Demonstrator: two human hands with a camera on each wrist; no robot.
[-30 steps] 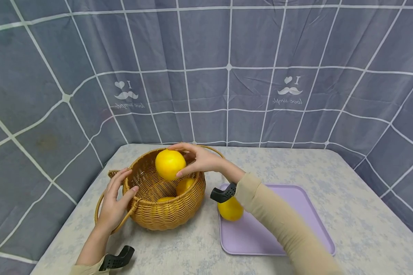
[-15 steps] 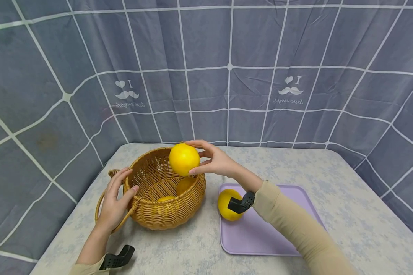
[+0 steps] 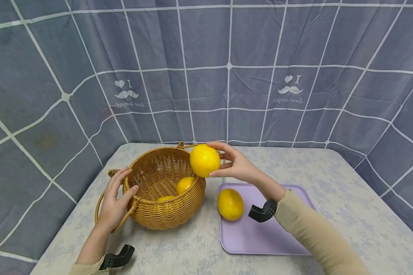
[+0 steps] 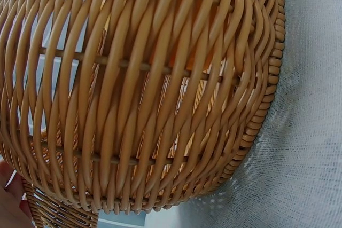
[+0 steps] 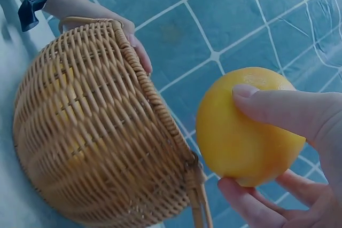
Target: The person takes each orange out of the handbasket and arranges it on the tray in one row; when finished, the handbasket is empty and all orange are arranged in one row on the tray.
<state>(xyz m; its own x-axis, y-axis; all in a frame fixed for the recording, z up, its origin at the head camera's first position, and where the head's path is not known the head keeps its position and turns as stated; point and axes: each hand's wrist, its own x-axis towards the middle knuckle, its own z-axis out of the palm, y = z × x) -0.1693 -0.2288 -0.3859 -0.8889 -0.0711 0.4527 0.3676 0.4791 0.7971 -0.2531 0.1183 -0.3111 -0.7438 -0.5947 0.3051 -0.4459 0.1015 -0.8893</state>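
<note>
My right hand (image 3: pixel 236 165) pinches a round yellow citrus fruit (image 3: pixel 204 160) at the right rim of a wicker basket (image 3: pixel 165 214). In the right wrist view, the thumb lies across this citrus fruit (image 5: pixel 248 132) and fingertips support it below. At the basket's left rim, my left hand (image 3: pixel 114 206) holds on, with fingers and thumb over the edge. Two more yellow citrus fruits show inside, one by the right wall (image 3: pixel 184 185) and one partly hidden behind the front rim (image 3: pixel 166 198). The left wrist view is mostly woven basket wall (image 4: pixel 133 89).
A lilac tray (image 3: pixel 265 236) lies right of the basket, with one yellow citrus fruit (image 3: pixel 230 204) at its left side. Basket handles hang outward, the left handle (image 3: pixel 99 206) near my left wrist. A grey checked curtain (image 3: pixel 206 91) stands behind the table (image 3: pixel 192 248).
My right hand has carried the citrus fruit rightward, from over the basket's middle to its right rim. More of the tray fruit shows as the forearm moved right. The left hand has stayed put.
</note>
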